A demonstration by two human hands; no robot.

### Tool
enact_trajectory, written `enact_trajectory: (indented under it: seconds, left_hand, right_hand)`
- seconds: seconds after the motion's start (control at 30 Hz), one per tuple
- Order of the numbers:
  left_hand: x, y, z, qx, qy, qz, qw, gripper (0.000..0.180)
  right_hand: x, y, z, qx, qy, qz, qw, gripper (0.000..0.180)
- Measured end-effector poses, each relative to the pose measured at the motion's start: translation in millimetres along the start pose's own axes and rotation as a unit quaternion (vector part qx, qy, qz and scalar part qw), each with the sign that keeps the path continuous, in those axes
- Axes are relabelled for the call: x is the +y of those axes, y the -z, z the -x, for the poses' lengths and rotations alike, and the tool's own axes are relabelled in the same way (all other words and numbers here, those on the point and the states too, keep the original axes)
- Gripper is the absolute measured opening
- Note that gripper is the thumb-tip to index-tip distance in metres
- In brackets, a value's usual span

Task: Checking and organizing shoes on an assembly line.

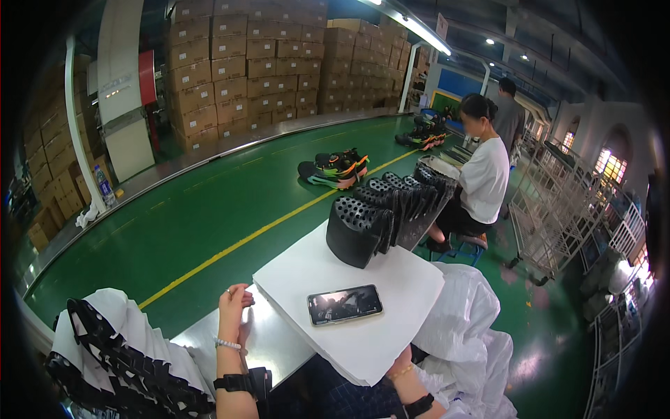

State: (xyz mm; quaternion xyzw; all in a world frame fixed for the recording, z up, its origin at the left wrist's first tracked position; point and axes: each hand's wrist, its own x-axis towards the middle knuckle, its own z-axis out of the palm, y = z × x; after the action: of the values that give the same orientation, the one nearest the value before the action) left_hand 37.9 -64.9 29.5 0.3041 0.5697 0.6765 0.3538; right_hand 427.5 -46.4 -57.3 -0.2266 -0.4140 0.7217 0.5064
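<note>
My left hand (235,307) is raised just left of a stack of white sheets (412,279), above a shiny metal tabletop (279,342). Its fingers are loosely bent, and I see nothing in them. At the stack's near right edge is my right hand (401,363), touching the sheets; its fingers are mostly hidden. A phone (345,304) with a lit screen lies flat on the sheets. Behind it, on the stack's far part, a row of black pieces with round holes (357,234) stands close together, running away toward the right.
White and black patterned pieces (132,349) are heaped at my left. White plastic sheeting (460,314) bunches at my right. Beyond lie a green surface (230,209) with sports shoes (335,170), stacked cartons (265,63), a seated co-worker (485,167) and wire rack carts (558,209).
</note>
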Motion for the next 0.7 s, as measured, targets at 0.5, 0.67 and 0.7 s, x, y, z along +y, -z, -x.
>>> enact_trajectory:
  seconds: [0.5,0.67,0.7]
  left_hand:
    - [-6.1,-2.1,-1.9,-0.008,0.012,-0.015,1.0,0.023]
    - [-7.0,1.2,-1.7,-0.005,-0.004,-0.008,1.0,0.023]
    - [-5.4,1.6,-2.6,-0.003,-0.006,-0.01,1.0,0.023]
  right_hand:
    - [-45.1,-5.2,-15.6,0.109,0.151,0.591,0.785,0.037]
    - [-36.4,9.9,-17.4,0.119,0.181,0.645,0.733,0.036]
    - [-39.2,7.4,-16.8,0.099,0.149,0.659,0.73,0.037]
